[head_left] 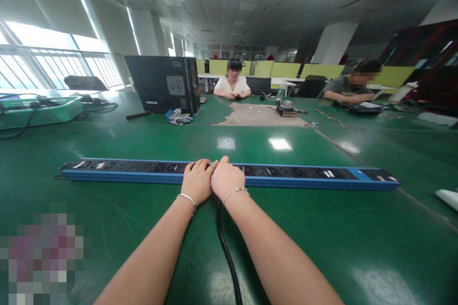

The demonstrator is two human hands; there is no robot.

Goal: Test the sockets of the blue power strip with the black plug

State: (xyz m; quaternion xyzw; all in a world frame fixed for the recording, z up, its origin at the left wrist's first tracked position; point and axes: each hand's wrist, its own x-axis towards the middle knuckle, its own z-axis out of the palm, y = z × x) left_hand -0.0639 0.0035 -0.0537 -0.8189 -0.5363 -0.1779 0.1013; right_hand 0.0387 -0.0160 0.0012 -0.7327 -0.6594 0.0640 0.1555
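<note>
Left grip (198, 178) lies palm down on the blue power strip (300, 183), near its middle – released, fingers slightly spread over the socket face. Right grip (228, 178) touches it, just to its right, clenched in a fist against the strip; whatever is inside the fist is hidden, can't tell. Black cable (227, 252) runs from just below the right grip toward the near edge of view, between the forearms; its upper end is covered.

Power strip sits crosswise on the green tabletop (143, 233), reaching out to both sides of the grips, sockets facing up.

Beyond the grips, to the left: black computer case (161, 83), gloves (179, 116) by its base, green basket (59, 112) farther left with cables in it. Beyond and to the right: round dark device (285, 106) on a bare brown patch (243, 115). Person (232, 86) seated across – another person (345, 89) farther right.
</note>
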